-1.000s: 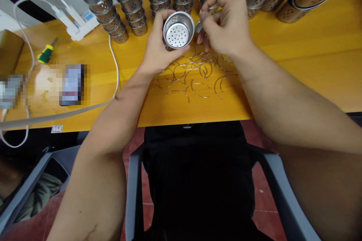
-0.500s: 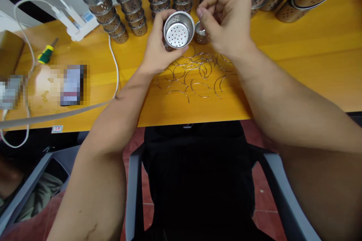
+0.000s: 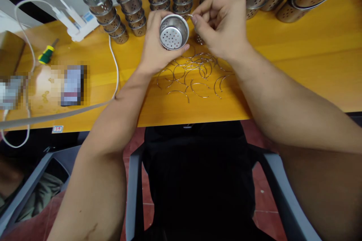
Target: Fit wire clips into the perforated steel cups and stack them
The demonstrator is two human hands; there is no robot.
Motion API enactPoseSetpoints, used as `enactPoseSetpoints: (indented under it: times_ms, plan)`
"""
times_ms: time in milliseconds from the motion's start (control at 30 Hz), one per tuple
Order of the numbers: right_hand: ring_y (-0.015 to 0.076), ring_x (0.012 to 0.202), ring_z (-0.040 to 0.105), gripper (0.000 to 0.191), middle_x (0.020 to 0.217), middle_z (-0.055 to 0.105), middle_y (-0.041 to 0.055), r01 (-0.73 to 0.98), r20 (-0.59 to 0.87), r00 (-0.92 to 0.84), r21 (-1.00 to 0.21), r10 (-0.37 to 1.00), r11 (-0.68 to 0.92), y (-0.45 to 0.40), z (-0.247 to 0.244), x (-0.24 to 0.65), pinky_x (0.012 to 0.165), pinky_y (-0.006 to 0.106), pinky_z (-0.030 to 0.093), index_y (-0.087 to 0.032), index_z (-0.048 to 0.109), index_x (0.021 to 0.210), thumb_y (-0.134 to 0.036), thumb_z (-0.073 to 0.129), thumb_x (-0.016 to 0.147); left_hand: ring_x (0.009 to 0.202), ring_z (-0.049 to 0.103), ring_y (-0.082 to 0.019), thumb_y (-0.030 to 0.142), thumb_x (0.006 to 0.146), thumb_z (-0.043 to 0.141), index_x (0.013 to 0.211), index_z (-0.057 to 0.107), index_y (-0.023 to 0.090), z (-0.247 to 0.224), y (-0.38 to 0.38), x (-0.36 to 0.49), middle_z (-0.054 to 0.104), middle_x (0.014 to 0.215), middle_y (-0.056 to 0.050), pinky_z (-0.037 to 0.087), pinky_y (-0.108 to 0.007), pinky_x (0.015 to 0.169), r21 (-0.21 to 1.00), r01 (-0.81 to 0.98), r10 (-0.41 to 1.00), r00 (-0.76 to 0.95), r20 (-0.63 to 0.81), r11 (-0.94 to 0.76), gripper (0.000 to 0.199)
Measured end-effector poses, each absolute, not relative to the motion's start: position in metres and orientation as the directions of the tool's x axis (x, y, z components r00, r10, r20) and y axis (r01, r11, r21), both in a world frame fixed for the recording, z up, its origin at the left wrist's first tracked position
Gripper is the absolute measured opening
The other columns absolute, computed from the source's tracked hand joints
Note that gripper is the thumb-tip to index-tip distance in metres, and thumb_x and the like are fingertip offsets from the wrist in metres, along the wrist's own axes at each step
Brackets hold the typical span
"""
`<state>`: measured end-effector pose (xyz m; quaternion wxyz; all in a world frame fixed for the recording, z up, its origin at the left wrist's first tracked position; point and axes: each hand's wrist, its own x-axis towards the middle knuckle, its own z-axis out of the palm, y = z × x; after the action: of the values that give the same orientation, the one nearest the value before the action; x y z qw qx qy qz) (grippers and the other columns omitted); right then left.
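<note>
My left hand is wrapped round a perforated metal cup, tilted so that its holed bottom shows through the mouth. Just right of the cup, my right hand pinches a thin metal wire between thumb and forefinger. The wire's free end is at the cup's rim; I cannot tell whether it touches. Another small perforated cup stands on the table, mostly hidden behind my right hand. Below both hands lie several loose curved wires, spread over the wood.
Stacks of perforated cups line the back of the yellow wooden table, with larger ones at the right. On the left are a phone, a screwdriver, a power strip and white cables.
The cup in my left hand has shifted slightly left and tipped to show more of its inner wall. My right hand has come a little left and down, and the wire in its pinch now shows.
</note>
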<state>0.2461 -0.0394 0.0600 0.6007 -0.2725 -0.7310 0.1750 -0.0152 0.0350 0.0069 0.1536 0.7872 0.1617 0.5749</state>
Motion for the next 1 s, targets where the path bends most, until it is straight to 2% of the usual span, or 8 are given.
enactPoseSetpoints:
  times_ms: [67, 167, 300, 467, 600, 733, 867, 1000]
  plan:
    - [0.0176, 0.059, 0.045, 0.024, 0.075, 0.061, -0.0002, 0.154, 0.77, -0.185, -0.591, 0.611, 0.792, -0.041, 0.06, 0.245, 0.055, 0.038, 0.034, -0.032, 0.083, 0.099, -0.05, 0.095, 0.11, 0.129, 0.073, -0.028, 0.075, 0.071, 0.121, 0.152, 0.067, 0.042, 0.005, 0.036, -0.013, 0.079, 0.145, 0.002, 0.062, -0.049, 0.115, 0.448, -0.004, 0.425, 0.307, 0.852, -0.894, 0.103]
    - [0.018, 0.056, 0.039, 0.016, 0.071, 0.056, -0.0027, 0.142, 0.742, -0.26, -0.604, 0.618, 0.784, -0.045, 0.061, 0.244, 0.054, 0.039, 0.033, -0.034, 0.082, 0.102, -0.042, 0.094, 0.108, 0.125, 0.076, -0.027, 0.054, 0.076, 0.123, 0.152, 0.068, 0.041, 0.011, 0.025, -0.008, 0.082, 0.145, 0.002, 0.067, -0.047, 0.117, 0.516, -0.048, 0.461, 0.385, 0.8, -0.855, 0.095]
    - [0.019, 0.058, 0.04, 0.009, 0.074, 0.055, -0.0033, 0.152, 0.737, -0.258, -0.608, 0.625, 0.78, -0.049, 0.064, 0.242, 0.057, 0.04, 0.033, -0.034, 0.081, 0.106, -0.029, 0.089, 0.107, 0.14, 0.076, -0.034, 0.042, 0.079, 0.111, 0.158, 0.069, 0.044, 0.022, -0.003, 0.002, 0.08, 0.154, 0.0, 0.064, -0.056, 0.128, 0.6, -0.053, 0.554, 0.327, 0.766, -0.798, 0.089]
    - [0.0193, 0.059, 0.038, 0.009, 0.076, 0.054, -0.0036, 0.142, 0.784, -0.205, -0.569, 0.586, 0.81, -0.049, 0.065, 0.241, 0.061, 0.041, 0.032, -0.032, 0.077, 0.108, -0.031, 0.084, 0.113, 0.154, 0.067, -0.038, 0.039, 0.081, 0.099, 0.146, 0.073, 0.059, 0.03, -0.02, 0.01, 0.082, 0.131, 0.001, 0.061, -0.062, 0.123, 0.647, 0.038, 0.62, 0.334, 0.71, -0.761, 0.073]
    - [0.0213, 0.062, 0.044, 0.01, 0.078, 0.056, -0.0031, 0.179, 0.77, -0.209, -0.576, 0.603, 0.798, -0.048, 0.062, 0.243, 0.062, 0.042, 0.033, -0.033, 0.072, 0.11, -0.034, 0.08, 0.116, 0.14, 0.066, -0.04, 0.038, 0.067, 0.117, 0.132, 0.079, 0.047, 0.042, -0.021, 0.005, 0.079, 0.13, -0.003, 0.057, -0.061, 0.128, 0.664, 0.148, 0.673, 0.296, 0.678, -0.733, 0.075]
    - [0.0201, 0.058, 0.037, 0.016, 0.074, 0.049, -0.0057, 0.207, 0.741, -0.29, -0.569, 0.605, 0.796, -0.046, 0.058, 0.246, 0.061, 0.041, 0.031, -0.032, 0.072, 0.111, -0.019, 0.081, 0.113, 0.127, 0.068, -0.035, 0.047, 0.059, 0.128, 0.124, 0.077, 0.031, 0.053, -0.029, 0.002, 0.077, 0.13, -0.008, 0.059, -0.056, 0.126, 0.677, 0.18, 0.694, 0.314, 0.647, -0.713, 0.084]
    - [0.019, 0.058, 0.035, 0.015, 0.072, 0.046, -0.0064, 0.181, 0.756, -0.283, -0.561, 0.59, 0.807, -0.045, 0.058, 0.245, 0.06, 0.04, 0.027, -0.031, 0.073, 0.109, -0.019, 0.08, 0.114, 0.127, 0.074, -0.032, 0.045, 0.076, 0.121, 0.129, 0.071, 0.035, 0.054, -0.038, 0.007, 0.08, 0.133, -0.004, 0.061, -0.052, 0.124, 0.714, 0.061, 0.69, 0.326, 0.646, -0.697, 0.073]
    - [0.0216, 0.055, 0.041, 0.02, 0.068, 0.05, -0.005, 0.187, 0.738, -0.19, -0.621, 0.648, 0.762, -0.044, 0.062, 0.244, 0.058, 0.042, 0.027, -0.035, 0.074, 0.105, -0.044, 0.091, 0.11, 0.12, 0.07, -0.03, 0.057, 0.056, 0.128, 0.121, 0.069, 0.038, 0.045, -0.026, 0.014, 0.084, 0.128, 0.001, 0.061, -0.051, 0.119, 0.778, 0.009, 0.747, 0.286, 0.6, -0.628, 0.09]
